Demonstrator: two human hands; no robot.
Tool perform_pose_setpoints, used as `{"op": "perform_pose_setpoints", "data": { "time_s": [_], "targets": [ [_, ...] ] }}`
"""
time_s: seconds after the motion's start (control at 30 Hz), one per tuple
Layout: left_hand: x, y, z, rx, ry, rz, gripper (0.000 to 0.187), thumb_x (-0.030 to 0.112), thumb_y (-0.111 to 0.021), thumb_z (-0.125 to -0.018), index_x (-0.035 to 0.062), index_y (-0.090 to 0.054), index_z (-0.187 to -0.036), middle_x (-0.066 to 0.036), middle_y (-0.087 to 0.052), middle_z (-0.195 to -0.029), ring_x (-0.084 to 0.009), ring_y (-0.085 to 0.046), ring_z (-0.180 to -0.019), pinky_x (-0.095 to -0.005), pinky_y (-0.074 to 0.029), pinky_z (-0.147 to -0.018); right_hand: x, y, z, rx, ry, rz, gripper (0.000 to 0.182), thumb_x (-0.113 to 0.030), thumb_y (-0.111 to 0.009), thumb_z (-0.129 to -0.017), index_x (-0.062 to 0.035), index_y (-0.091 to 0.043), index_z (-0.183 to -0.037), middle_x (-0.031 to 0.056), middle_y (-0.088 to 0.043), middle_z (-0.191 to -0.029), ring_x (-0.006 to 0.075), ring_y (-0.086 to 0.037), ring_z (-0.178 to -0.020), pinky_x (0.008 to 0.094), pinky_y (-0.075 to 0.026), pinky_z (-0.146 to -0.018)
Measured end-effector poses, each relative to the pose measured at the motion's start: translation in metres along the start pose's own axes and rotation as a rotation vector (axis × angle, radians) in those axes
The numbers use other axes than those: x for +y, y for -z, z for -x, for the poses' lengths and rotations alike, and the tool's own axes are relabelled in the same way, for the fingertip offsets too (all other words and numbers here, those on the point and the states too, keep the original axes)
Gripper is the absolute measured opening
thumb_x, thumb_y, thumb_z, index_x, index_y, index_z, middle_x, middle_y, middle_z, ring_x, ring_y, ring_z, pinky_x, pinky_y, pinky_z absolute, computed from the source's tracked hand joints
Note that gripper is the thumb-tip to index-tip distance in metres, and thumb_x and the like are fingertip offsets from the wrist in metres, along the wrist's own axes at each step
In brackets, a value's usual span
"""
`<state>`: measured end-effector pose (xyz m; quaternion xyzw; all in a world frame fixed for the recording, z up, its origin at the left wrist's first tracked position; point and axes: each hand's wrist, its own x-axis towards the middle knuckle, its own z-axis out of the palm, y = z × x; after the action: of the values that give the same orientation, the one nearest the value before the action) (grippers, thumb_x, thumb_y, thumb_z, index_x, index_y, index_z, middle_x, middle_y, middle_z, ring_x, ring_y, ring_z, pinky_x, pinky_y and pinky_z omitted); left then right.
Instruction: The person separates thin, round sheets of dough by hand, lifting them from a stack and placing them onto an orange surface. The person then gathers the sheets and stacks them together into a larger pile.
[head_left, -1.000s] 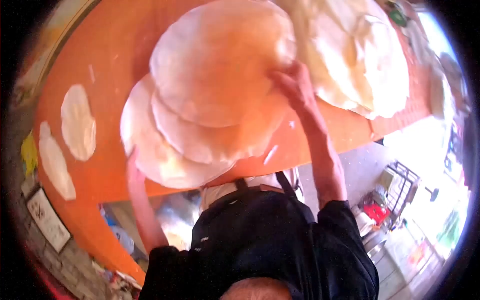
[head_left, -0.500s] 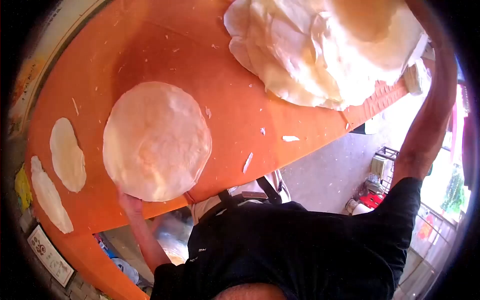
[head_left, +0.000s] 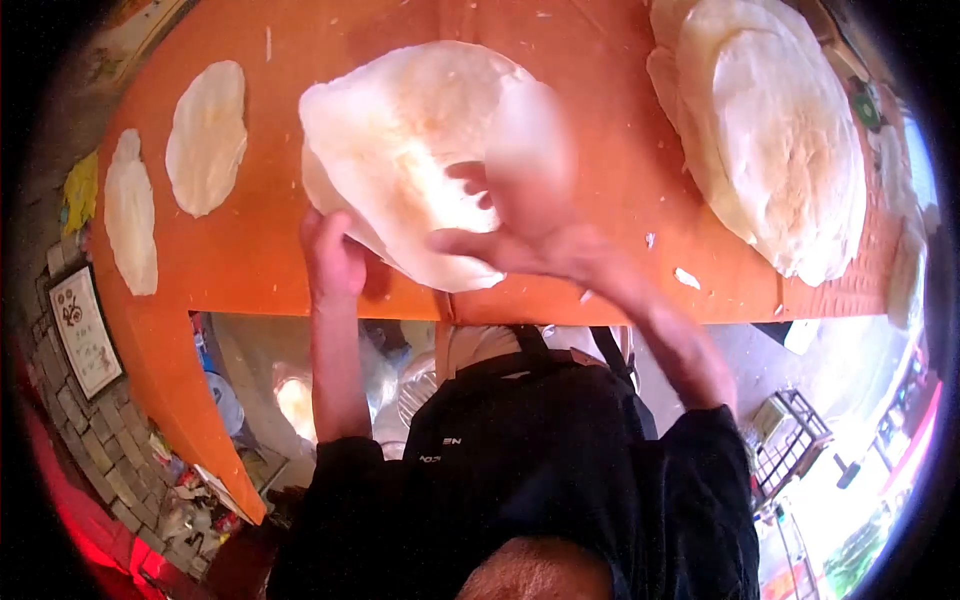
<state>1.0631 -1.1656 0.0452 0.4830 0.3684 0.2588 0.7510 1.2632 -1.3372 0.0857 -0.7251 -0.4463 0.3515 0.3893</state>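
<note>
A thin round flatbread sheet (head_left: 400,130) lies on the orange tabletop before me, its outline uneven. Along its lower left, another layer's edge shows beneath. My left hand (head_left: 335,260) is closed at that lower left edge, thumb on the near side. Over the right part of the sheet reaches my right hand (head_left: 540,225), smeared by motion, with thumb and fingers apart. A pale blurred patch covers part of the sheet beyond it. To the right rests a stack of similar sheets (head_left: 790,150).
Two narrow oval dough pieces (head_left: 207,138) lie at the table's left. Small white scraps dot the orange tabletop (head_left: 600,60). A framed sign (head_left: 85,330) stands at left beyond the table's edge. A dark wire rack (head_left: 795,440) is on the floor at lower right.
My right arm has come from the stack at the right to the round sheet. The sheet's outline has turned uneven, with a layer showing below. The whole view has shifted and turned.
</note>
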Motion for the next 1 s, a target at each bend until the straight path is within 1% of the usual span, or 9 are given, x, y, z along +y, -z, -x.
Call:
{"op": "perform_pose_setpoints", "data": {
  "time_s": [0.07, 0.43, 0.57, 0.63, 0.7, 0.73, 0.77, 0.8, 1.0],
  "targets": [
    [0.010, -0.016, 0.013, 0.088, -0.058, -0.104, 0.049, 0.003, -0.052, -0.082, -0.0023, -0.047, -0.131, -0.010, -0.056, -0.126, -0.0188, -0.057, -0.110, -0.0337, -0.049, -0.091, -0.009, -0.038, -0.013, 0.166, 0.213, 0.167, 0.064, -0.053, -0.072, -0.073, 0.0030, -0.064, -0.102, 0.0225, -0.066, -0.077, 0.0369, -0.066, -0.073, 0.0430, -0.054, -0.067],
    [-0.008, 0.037, 0.019, 0.103, 0.111, -0.039, 0.041, 0.011, -0.060, -0.089, -0.0033, -0.051, -0.127, -0.012, -0.060, -0.119, -0.0227, -0.060, -0.107, -0.0355, -0.051, -0.088, -0.043, -0.020, -0.036, 0.161, 0.153, 0.208, 0.021, -0.022, -0.063, -0.068, -0.0024, -0.062, -0.061, 0.0222, -0.060, -0.060, 0.0392, -0.063, -0.060, 0.0457, -0.051, -0.057],
    [-0.008, 0.066, 0.021, 0.179, 0.161, 0.149, 0.047, 0.024, -0.058, -0.089, -0.0006, -0.051, -0.129, -0.012, -0.060, -0.123, -0.0291, -0.059, -0.111, -0.0441, -0.050, -0.091, -0.028, 0.114, -0.022, 0.429, -0.052, -0.045, 0.023, -0.022, -0.061, -0.077, -0.0034, -0.071, -0.086, 0.0153, -0.063, -0.064, 0.0222, -0.062, -0.061, 0.0357, -0.053, -0.065],
    [-0.006, 0.074, 0.022, 0.268, 0.197, 0.160, 0.053, 0.028, -0.058, -0.087, 0.0008, -0.048, -0.132, -0.015, -0.058, -0.127, -0.0325, -0.057, -0.115, -0.0474, -0.048, -0.096, 0.000, 0.186, 0.013, 0.707, 0.207, -0.090, 0.025, -0.017, -0.052, -0.084, -0.0031, -0.071, -0.095, 0.0097, -0.067, -0.087, 0.0182, -0.062, -0.077, 0.0329, -0.051, -0.073],
    [-0.004, 0.092, 0.021, 0.268, 0.183, 0.194, 0.054, 0.027, -0.058, -0.086, 0.0009, -0.048, -0.133, -0.015, -0.057, -0.128, -0.0330, -0.055, -0.117, -0.0480, -0.047, -0.097, 0.035, 0.278, 0.032, 0.847, -0.088, 0.064, 0.025, -0.015, -0.052, -0.087, -0.0001, -0.068, -0.100, 0.0066, -0.066, -0.088, 0.0165, -0.061, -0.077, 0.0310, -0.050, -0.070],
    [-0.003, 0.099, 0.020, 0.268, 0.176, 0.213, 0.055, 0.026, -0.058, -0.086, 0.0009, -0.048, -0.133, -0.015, -0.056, -0.129, -0.0333, -0.055, -0.117, -0.0483, -0.047, -0.097, 0.129, 0.335, 0.052, 0.901, 0.121, -0.229, 0.029, -0.017, -0.057, -0.088, -0.0035, -0.061, -0.113, 0.0137, -0.063, -0.106, 0.0232, -0.061, -0.099, 0.0361, -0.048, -0.091],
    [0.003, 0.101, 0.019, 0.235, 0.215, 0.256, 0.056, 0.025, -0.058, -0.085, 0.0010, -0.046, -0.134, -0.015, -0.055, -0.130, -0.0338, -0.054, -0.118, -0.0491, -0.046, -0.099, 0.172, 0.390, 0.082, 0.829, 0.429, 0.563, 0.033, -0.030, -0.058, -0.089, -0.0133, -0.062, -0.117, 0.0201, -0.060, -0.122, 0.0254, -0.058, -0.111, 0.0379, -0.043, -0.099],
    [0.009, 0.102, 0.013, 0.259, 0.223, 0.218, 0.056, 0.025, -0.059, -0.085, 0.0008, -0.046, -0.134, -0.015, -0.055, -0.130, -0.0339, -0.054, -0.118, -0.0492, -0.046, -0.099, 0.174, 0.411, 0.098, 0.894, 0.113, -0.130, 0.023, -0.016, -0.054, -0.089, -0.0003, -0.067, -0.098, 0.0049, -0.066, -0.086, 0.0130, -0.061, -0.075, 0.0274, -0.049, -0.066],
    [0.085, 0.038, -0.031, 0.293, 0.091, 0.016, 0.057, 0.023, -0.058, -0.086, -0.0015, -0.044, -0.135, -0.016, -0.054, -0.131, -0.0337, -0.053, -0.118, -0.0485, -0.044, -0.101, 0.255, 0.414, 0.192, 1.105, -0.491, -0.593, 0.034, -0.033, -0.066, -0.086, 0.0004, -0.062, -0.093, 0.0162, -0.066, -0.075, 0.0196, -0.063, -0.055, 0.0270, -0.044, -0.042]
  ]
}}
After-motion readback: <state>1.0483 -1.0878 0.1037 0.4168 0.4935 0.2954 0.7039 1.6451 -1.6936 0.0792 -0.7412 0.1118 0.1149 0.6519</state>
